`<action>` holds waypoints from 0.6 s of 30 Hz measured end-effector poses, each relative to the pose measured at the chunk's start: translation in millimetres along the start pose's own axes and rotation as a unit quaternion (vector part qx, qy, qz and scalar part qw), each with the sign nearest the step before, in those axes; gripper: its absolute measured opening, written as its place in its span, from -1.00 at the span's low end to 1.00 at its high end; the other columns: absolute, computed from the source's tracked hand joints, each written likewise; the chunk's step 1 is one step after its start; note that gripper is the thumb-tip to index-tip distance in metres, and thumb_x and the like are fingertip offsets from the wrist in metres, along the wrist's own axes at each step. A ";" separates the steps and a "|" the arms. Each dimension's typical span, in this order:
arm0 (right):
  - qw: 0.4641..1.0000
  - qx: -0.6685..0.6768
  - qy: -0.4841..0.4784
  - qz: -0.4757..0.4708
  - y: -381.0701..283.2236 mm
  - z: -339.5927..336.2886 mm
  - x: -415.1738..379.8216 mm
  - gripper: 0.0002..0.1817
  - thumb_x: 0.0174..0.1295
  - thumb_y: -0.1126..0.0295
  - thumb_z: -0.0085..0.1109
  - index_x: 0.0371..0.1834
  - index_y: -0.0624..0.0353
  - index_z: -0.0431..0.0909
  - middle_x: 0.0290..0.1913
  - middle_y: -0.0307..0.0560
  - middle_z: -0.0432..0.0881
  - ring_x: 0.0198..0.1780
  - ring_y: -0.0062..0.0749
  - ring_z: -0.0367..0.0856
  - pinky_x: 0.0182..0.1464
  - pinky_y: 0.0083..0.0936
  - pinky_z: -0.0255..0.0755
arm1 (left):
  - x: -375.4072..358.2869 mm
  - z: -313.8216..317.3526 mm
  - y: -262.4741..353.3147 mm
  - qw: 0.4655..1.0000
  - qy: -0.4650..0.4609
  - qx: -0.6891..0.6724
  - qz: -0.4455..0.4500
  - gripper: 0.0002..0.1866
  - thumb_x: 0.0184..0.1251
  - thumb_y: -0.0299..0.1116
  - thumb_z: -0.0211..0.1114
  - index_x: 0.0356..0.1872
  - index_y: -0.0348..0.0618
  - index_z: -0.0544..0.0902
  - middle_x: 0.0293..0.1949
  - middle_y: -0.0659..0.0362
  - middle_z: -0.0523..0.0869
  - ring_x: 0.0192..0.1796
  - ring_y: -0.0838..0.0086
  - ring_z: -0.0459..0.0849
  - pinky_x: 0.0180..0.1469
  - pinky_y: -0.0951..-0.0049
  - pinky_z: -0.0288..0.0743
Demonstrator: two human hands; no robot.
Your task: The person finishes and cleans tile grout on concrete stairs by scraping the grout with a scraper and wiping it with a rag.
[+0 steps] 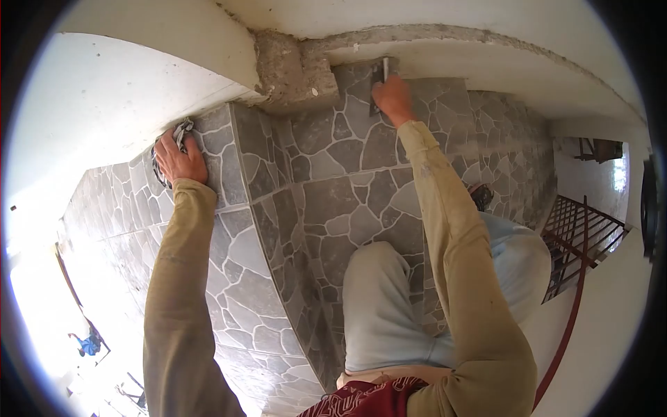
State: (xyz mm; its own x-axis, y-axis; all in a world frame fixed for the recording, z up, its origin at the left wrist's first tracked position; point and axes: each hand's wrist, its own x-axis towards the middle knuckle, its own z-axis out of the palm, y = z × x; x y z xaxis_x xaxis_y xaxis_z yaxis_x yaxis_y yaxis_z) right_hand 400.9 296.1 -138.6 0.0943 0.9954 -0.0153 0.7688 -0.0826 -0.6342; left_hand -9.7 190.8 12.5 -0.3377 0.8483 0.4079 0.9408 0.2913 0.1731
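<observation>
Dark-bladed trowel (377,87) was gripped by its handle in the right hand (393,101), upper centre, against stone-patterned tiles (340,201); at upper left, the left hand (182,161) clutched a crumpled rag (183,131) on similar tiles.

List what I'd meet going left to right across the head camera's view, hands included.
Distant person in blue → left hand on the stone-patterned tiles → right hand → dark shoe → reddish metal railing.
</observation>
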 end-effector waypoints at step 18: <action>0.901 -0.247 -0.136 -0.329 27.9 -36.6 -74.4 -0.72 0.21 0.44 0.09 -0.05 0.12 0.69 0.03 0.04 0.64 0.23 -0.03 0.53 0.27 -0.02 0.37 | -1.1 1.8 -0.9 1.000 0.007 0.018 0.004 -0.55 0.39 -0.17 0.24 0.25 -0.03 0.52 0.20 -0.04 0.54 0.27 -0.03 0.47 0.33 0.02 0.31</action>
State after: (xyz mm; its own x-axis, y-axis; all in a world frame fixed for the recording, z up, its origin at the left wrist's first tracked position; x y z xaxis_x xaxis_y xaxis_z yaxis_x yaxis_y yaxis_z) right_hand 438.4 218.0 -126.9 -0.5917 0.8061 0.0069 0.7959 0.5855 -0.1537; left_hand -10.1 190.4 10.3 -0.3304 0.8442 0.4222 0.9438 0.3003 0.1382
